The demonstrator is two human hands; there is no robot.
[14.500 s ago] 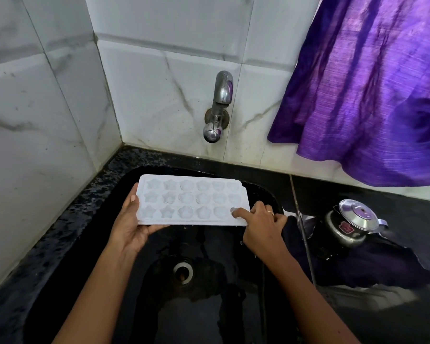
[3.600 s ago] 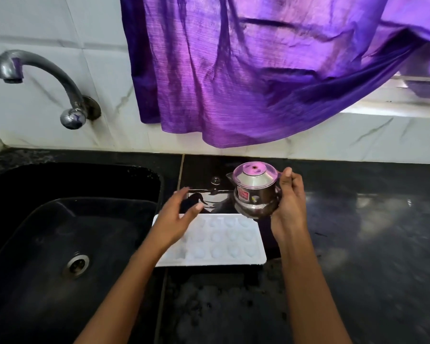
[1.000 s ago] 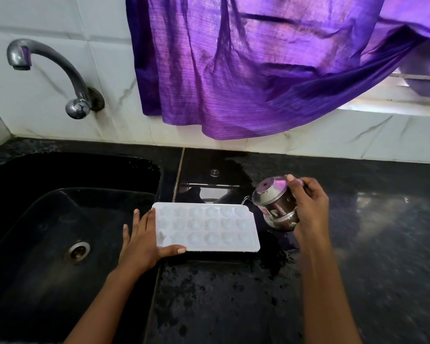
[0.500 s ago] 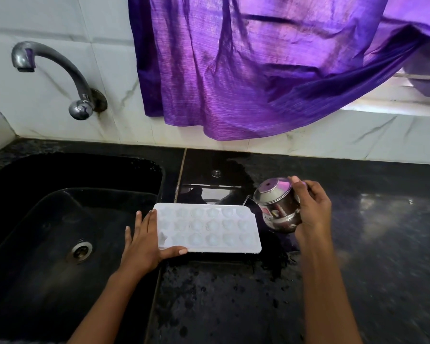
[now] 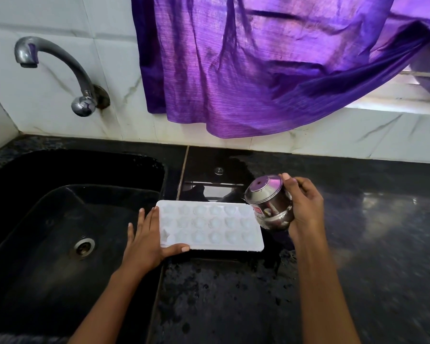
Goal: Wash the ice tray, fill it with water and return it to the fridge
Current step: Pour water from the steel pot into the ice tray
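The white ice tray [image 5: 210,225], with star and round moulds, lies flat on the black counter just right of the sink. My left hand [image 5: 148,240] rests against its left end, fingers flat along the edge and thumb under the front corner. My right hand [image 5: 302,207] grips a small lidded steel pot [image 5: 268,203] and holds it tilted to the left over the tray's right end. No stream of water is visible from the pot.
The black sink [image 5: 60,232] with its drain [image 5: 84,247] lies to the left. A steel tap [image 5: 57,70] sticks out of the tiled wall above it. A purple curtain [image 5: 271,65] hangs over the back of the wet black counter [image 5: 358,269].
The steel pot has tipped further to the left over the tray's right end. My left hand has stayed at the tray's left end.
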